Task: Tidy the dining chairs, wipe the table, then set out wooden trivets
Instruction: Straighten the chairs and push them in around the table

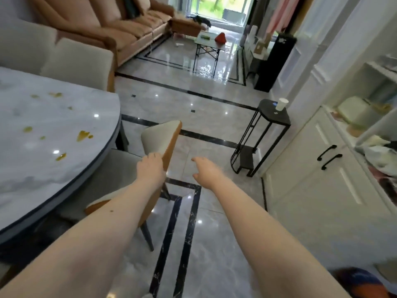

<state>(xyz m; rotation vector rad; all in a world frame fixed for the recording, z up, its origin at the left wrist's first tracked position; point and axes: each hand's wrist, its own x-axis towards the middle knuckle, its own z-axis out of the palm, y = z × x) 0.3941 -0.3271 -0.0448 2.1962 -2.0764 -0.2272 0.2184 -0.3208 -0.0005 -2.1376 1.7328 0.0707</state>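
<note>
A dining chair (pixel 160 138) with a cream seat and orange-brown back stands at the rim of the round marble table (pixel 43 168), its seat partly under the top. My left hand (pixel 150 166) grips the top edge of the chair's backrest, fingers curled over it. To its right my right hand (pixel 204 168) hovers in the air above the floor, fingers loosely stretched out and holding nothing. Yellow-brown spill stains (pixel 83 135) dot the tabletop. A second grey chair (pixel 75 65) is pushed in at the table's far side.
A black metal side stand (pixel 266 130) with a white paper cup (pixel 281 103) stands to the right by white cabinets (pixel 322 168). Beyond are an orange sofa (pixel 129 29) and a small folding table (pixel 208 41). Glossy tiled floor lies between.
</note>
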